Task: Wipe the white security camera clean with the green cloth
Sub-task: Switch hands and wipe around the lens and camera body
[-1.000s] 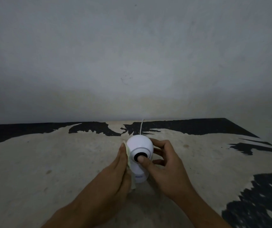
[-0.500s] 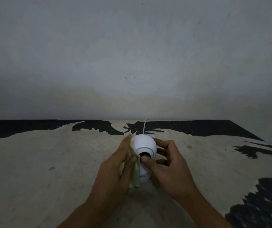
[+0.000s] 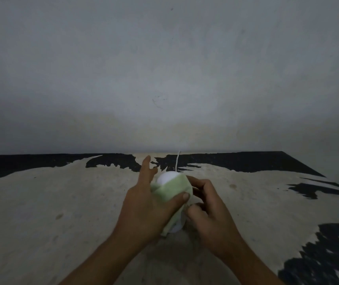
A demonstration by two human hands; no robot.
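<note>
The white security camera (image 3: 167,177) stands on the worn table, only its round top and a bit of its base showing. The green cloth (image 3: 172,189) is draped over its front and hides the lens. My left hand (image 3: 147,206) presses the cloth against the camera with the thumb across it, while the fingers reach up behind the left side. My right hand (image 3: 207,206) grips the camera's right side and lower body. A thin white cable (image 3: 177,161) runs from the camera's back toward the wall.
The table (image 3: 61,202) has a beige surface with peeled black patches along the back edge and at the right. A plain grey wall (image 3: 164,79) rises directly behind the table's far edge.
The green cloth has moved from the camera's left side across its front, covering the lens. My left thumb now lies over the cloth, and my right thumb has dropped lower.
</note>
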